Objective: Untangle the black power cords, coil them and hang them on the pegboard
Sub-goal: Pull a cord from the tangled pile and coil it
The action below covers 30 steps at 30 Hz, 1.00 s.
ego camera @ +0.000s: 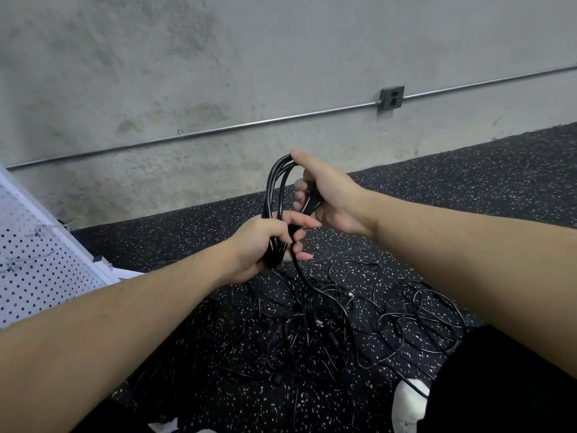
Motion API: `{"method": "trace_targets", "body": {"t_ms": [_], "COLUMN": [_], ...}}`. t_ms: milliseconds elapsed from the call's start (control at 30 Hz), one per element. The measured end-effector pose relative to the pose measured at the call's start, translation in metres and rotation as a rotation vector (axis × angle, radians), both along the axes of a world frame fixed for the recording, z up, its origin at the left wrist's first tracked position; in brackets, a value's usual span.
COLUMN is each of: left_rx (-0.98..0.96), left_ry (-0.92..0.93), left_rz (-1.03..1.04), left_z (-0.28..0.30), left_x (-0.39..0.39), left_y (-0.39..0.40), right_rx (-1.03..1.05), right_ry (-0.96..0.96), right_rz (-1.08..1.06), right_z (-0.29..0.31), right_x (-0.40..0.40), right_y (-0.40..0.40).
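A black power cord coil of several loops stands upright between my hands. My left hand grips the bottom of the loops, fingers curled round them. My right hand holds the top of the coil, thumb over the loops and fingers wrapped round the cord. One strand runs down from the coil into a tangled pile of black cords spread on the speckled floor below. A white pegboard with metal hooks leans at the far left.
A concrete wall with a metal conduit and an outlet box stands behind. Black speckled rubber flooring covers the ground. My white shoe and dark trouser leg are at the lower right.
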<state>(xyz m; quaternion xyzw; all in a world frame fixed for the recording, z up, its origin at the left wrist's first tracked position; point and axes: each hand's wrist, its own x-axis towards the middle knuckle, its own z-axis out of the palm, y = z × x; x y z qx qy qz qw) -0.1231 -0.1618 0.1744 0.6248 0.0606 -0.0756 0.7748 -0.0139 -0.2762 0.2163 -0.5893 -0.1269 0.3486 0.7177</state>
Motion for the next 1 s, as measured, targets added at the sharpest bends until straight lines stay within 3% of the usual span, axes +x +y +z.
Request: {"method": "trace_targets", "body": {"t_ms": [133,467,667,833,1000], "left_rx": [0.02,-0.093,0.043,0.201,0.475], "left_ry": [-0.03,-0.105,-0.082,0.002,0.131], "left_rz": [0.074,0.309,0.418,0.512,0.58], "left_z": [0.002,0.005,0.003,0.001,-0.001], "left_x": [0.0,0.008,0.012,0.009,0.011], "left_y": [-0.001,0.008,0.017,0.028,0.042], "right_rx": [-0.061,-0.551,-0.803,-0.793,-0.551], "right_ry": [0.046,-0.257,-0.724,-0.618,-0.594], "right_rz": [0.122,0.828,0.854,0.726,0.504], "right_z": [-0.015,-0.031,-0.027,-0.02,-0.013], "right_x": [0.01,-0.003,-0.002,0.007,0.008], "right_y": [-0.013,-0.022,-0.026,-0.03,-0.027]}}
